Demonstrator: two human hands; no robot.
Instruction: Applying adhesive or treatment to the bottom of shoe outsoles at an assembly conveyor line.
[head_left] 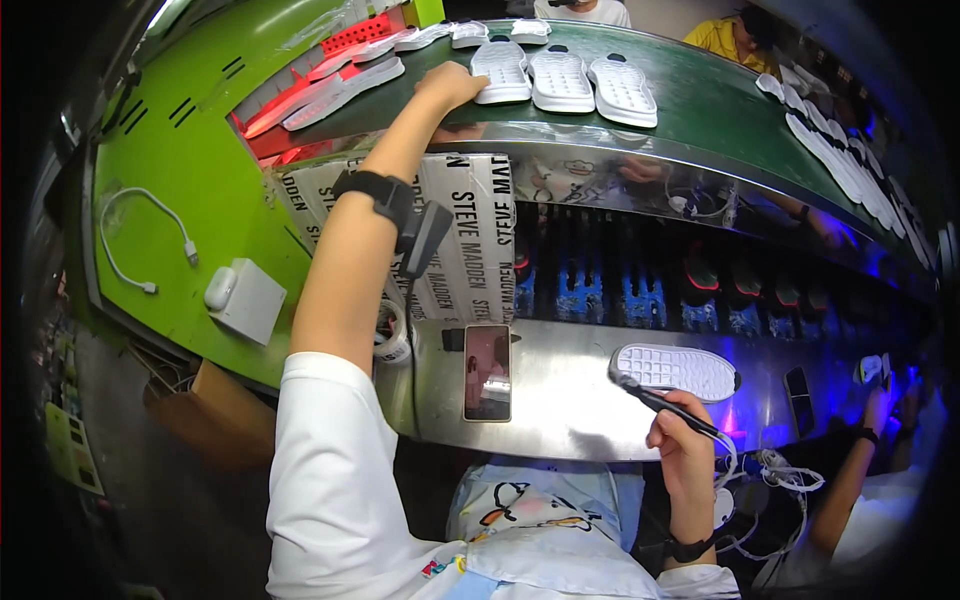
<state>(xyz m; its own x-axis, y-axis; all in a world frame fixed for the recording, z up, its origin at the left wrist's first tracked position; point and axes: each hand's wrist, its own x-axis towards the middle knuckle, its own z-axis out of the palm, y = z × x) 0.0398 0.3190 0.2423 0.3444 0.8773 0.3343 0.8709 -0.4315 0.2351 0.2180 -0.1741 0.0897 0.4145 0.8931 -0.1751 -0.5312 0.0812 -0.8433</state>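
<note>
My left arm reaches far across to the green belt [690, 95]. There my left hand [452, 88] is closed at the left edge of a white shoe sole [502, 75], its fingertips partly hidden. Two more white soles, a middle one [561, 80] and a right one [624, 90], lie beside it. Near my body, my right hand [685, 440] grips a black pen-shaped brush [672, 406] with a pale tube or cord at its back end. The brush's dark tip is over or against the left end of another white sole [680, 371], which lies grid side up on the metal shelf.
A phone [487, 372] lies on the metal shelf [560, 400]. Left of it stand a white tub [393, 335] and a printed cardboard sheet [440, 235]. The green panel [180, 250] carries a cable and a white box [247, 302]. A co-worker's arm [850, 480] is at right.
</note>
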